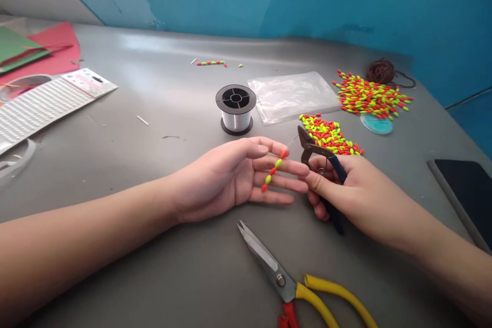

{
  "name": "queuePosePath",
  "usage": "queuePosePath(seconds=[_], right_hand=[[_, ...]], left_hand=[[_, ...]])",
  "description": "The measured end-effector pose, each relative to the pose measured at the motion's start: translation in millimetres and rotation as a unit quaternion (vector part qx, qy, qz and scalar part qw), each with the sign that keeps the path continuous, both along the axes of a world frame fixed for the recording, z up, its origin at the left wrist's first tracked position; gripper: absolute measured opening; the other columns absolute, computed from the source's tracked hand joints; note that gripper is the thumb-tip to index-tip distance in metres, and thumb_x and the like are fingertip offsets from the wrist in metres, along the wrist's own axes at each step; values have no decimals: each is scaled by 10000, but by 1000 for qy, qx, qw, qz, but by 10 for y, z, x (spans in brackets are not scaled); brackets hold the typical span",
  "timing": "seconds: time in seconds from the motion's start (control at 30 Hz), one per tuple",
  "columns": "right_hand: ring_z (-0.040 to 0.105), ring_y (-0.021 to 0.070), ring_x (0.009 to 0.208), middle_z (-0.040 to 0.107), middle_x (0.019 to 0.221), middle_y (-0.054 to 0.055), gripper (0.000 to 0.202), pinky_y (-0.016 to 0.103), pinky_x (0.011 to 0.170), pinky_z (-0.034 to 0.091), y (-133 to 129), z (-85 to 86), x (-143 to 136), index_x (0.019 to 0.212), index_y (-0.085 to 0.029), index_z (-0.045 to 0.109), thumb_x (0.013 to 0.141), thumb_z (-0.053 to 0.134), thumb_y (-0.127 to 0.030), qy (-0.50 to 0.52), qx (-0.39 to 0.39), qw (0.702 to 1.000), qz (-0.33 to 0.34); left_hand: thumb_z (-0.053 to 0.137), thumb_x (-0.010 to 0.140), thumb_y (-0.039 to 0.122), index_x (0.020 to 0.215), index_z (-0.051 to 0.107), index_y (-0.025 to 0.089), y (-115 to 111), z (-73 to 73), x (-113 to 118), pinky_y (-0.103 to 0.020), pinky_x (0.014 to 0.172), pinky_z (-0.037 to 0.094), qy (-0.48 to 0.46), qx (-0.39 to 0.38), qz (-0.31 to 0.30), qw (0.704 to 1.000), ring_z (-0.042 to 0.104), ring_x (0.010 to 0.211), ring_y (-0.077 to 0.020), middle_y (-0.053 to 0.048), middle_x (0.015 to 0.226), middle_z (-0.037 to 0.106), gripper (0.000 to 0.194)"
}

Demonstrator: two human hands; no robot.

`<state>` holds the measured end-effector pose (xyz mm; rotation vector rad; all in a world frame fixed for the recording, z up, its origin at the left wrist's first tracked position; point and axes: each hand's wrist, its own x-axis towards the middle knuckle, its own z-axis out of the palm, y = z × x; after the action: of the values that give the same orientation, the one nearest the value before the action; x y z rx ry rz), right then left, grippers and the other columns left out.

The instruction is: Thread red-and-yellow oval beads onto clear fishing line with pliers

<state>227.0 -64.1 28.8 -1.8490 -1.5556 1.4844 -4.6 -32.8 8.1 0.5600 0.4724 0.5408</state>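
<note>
Gripping blue-handled pliers (pixel 338 168): right hand (pixel 355 184) | left hand (pixel 226 182): loosely open, bead strand (pixel 272 170) across fingers | risk: tilting could slide it off; nearby pliers could nip skin.

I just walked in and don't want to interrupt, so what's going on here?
The left hand holds a short strand of red and yellow-green beads across its fingers. The right hand holds pliers, their jaws up beside the left fingertips. A spool of clear line stands behind the hands, and scissors lie slightly open in front.
</note>
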Motion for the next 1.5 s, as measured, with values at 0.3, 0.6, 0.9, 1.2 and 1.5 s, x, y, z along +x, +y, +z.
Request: queuePosePath(seconds=[0.3, 0.6, 0.9, 1.2, 1.5], right_hand=[[629, 138, 535, 679, 566, -18, 486, 226, 522, 468, 18, -22, 34, 735, -232, 510, 940, 730, -614, 30, -17, 999, -1], [577, 158, 495, 674, 568, -17, 389, 282, 487, 395, -11, 60, 19, 759, -244, 580, 944, 647, -579, -96, 74, 992, 25], [546, 206, 536, 669, 589, 5, 360, 343, 538, 388, 35, 45, 109, 734, -267, 630, 926, 558, -562, -251, 202, 945, 51], [448, 208, 523, 640, 608, 30, 310, 355, 545, 318, 56, 4, 142, 828, -266, 693, 952, 563, -519, -308, 255, 914, 69], [492, 209, 529, 657, 602, 44, 407, 362, 559, 308, 118, 48, 148, 692, -267, 546, 938, 528, -590, -287, 180, 939, 58]], left_hand=[[600, 888, -14, 1274, 622, 179, 43, -100, -90, -524, 1159, 493, -68, -3, -49, 996, 760, 1213, -302, -160, 1304, 757, 433], [587, 903, -34, 1252, 638, 192, 26, -139, -84, -502, 1102, 538, -55, 15, -60, 997, 780, 1161, -309, -132, 1291, 743, 419], [630, 848, -58, 1231, 626, 179, 48, -126, -80, -448, 1045, 586, -45, -1, -67, 997, 797, 1103, -279, -134, 1213, 761, 450], [674, 848, -59, 1192, 634, 191, 26, -126, -67, -440, 1039, 600, -30, 13, -63, 997, 792, 1124, -286, -141, 1355, 698, 427], [659, 906, -4, 1283, 591, 224, 7, -132, -77, -507, 1122, 530, -11, 48, -61, 997, 813, 981, -210, -171, 1544, 585, 446]])
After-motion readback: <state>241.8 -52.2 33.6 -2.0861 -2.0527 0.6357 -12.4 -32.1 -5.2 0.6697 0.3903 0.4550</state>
